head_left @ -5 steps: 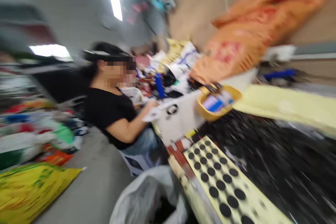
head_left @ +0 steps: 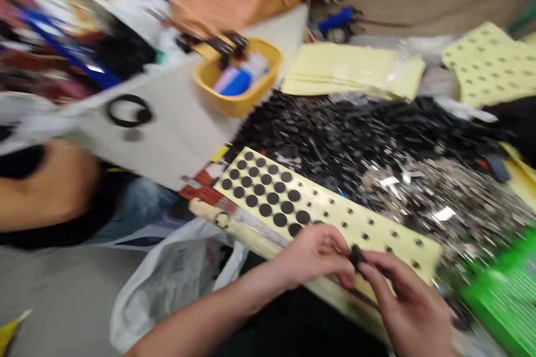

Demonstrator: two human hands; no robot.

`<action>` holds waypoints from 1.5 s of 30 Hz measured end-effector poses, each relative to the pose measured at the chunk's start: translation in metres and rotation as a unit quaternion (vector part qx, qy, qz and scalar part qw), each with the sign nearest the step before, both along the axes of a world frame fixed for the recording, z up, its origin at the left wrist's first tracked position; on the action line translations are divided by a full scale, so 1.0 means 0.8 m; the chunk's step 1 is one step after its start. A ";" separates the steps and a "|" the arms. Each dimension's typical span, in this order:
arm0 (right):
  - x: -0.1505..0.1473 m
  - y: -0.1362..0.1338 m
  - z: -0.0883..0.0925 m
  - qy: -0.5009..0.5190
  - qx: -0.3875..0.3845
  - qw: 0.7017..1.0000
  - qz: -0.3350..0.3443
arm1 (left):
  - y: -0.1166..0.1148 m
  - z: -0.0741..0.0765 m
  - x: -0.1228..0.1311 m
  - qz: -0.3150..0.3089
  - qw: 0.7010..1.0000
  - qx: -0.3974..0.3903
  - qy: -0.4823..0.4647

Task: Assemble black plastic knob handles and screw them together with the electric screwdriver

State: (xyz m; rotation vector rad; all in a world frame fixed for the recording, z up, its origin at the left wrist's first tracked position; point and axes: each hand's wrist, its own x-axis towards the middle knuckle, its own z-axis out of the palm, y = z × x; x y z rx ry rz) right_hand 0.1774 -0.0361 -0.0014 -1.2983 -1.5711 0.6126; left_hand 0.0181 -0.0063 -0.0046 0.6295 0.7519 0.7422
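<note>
Left hand [head_left: 318, 256] and right hand [head_left: 408, 304] meet fingertip to fingertip, and I read both as pinched on one small black piece [head_left: 355, 256], thumb and forefinger of each closed on it. The frame is smeared, so I cannot tell its exact shape. The piece sits just above the near edge of the yellow sheet [head_left: 389, 234], which lies flat in front of me. Rows of black discs [head_left: 268, 189] fill the sheet's left end, and its right end shows only small dots. I judge the piece to be very light and thin, probably pliant rather than stiff, easy to drop or crease. I would take it by its rim with fingertips only and press gently. Beyond the sheet spreads a heap of black parts [head_left: 355, 128], running on the right into a pile of silvery scraps [head_left: 444, 195]. A green object [head_left: 502, 295], too blurred to identify, lies at the lower right. Farther off stand a yellow bowl [head_left: 238, 92] and a stack of pale sheets [head_left: 352, 70]. A white plastic bag [head_left: 176, 279] hangs open below the table edge, and another person's forearm [head_left: 46, 189] shows at the far left.
</note>
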 end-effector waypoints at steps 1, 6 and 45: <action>0.005 -0.005 0.003 -0.020 -0.017 1.000 -0.017 | 0.001 0.000 0.004 0.009 1.000 -0.007 0.000; 0.007 -0.006 0.009 -0.006 -0.068 0.995 -0.071 | 0.013 0.005 0.008 -0.009 1.000 0.011 0.022; -0.008 -0.017 0.004 -0.026 -0.099 0.988 -0.119 | 0.009 -0.012 0.017 -0.007 1.000 0.000 0.018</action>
